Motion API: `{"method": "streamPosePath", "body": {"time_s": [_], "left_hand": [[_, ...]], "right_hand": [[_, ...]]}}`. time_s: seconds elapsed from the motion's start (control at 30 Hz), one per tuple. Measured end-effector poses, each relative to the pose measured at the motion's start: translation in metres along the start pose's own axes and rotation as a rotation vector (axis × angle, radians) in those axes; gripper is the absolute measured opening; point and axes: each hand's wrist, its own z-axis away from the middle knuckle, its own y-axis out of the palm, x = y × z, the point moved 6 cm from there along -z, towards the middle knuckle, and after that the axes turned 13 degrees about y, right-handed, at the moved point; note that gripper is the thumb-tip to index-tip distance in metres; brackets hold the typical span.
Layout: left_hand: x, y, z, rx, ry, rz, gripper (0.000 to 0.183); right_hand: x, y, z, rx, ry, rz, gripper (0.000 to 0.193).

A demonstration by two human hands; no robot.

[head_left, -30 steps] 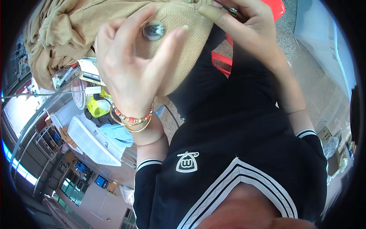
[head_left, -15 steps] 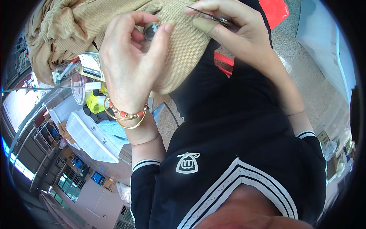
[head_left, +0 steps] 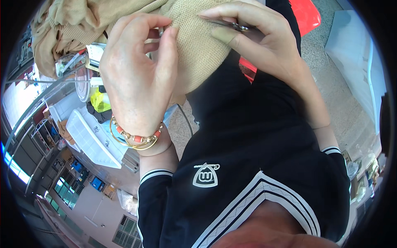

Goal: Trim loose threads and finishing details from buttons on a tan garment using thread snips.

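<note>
Hands both clamped: left hand [head_left: 138, 78] pinched on tan knit fabric [head_left: 198, 45]; right hand [head_left: 256, 41] gripped small metal tool [head_left: 233, 25] against it.

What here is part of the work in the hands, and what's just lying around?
In use: left hand gripping the tan knit fabric; right hand holding a small metal tool against it.
Lying about: white tray, yellow item, red object.
</note>
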Motion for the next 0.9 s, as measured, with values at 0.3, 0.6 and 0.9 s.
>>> {"method": "streamPosePath", "body": {"time_s": [0.3,0.6,0.9], "left_hand": [[0.004,0.003,0.008,-0.124,0.051,0.006,0.007],[0.049,0.021,0.034,-0.409,-0.179,0.619,0.010],[0.052,0.026,0.033,-0.469,-0.134,0.656,0.010]], "right_hand": [[-0.016,0.005,-0.005,-0.189,-0.870,-0.023,0.038],[0.026,0.010,-0.009,-0.225,-0.691,0.243,0.038],[0.039,0.006,-0.019,0.040,-0.216,0.478,0.033]]}}
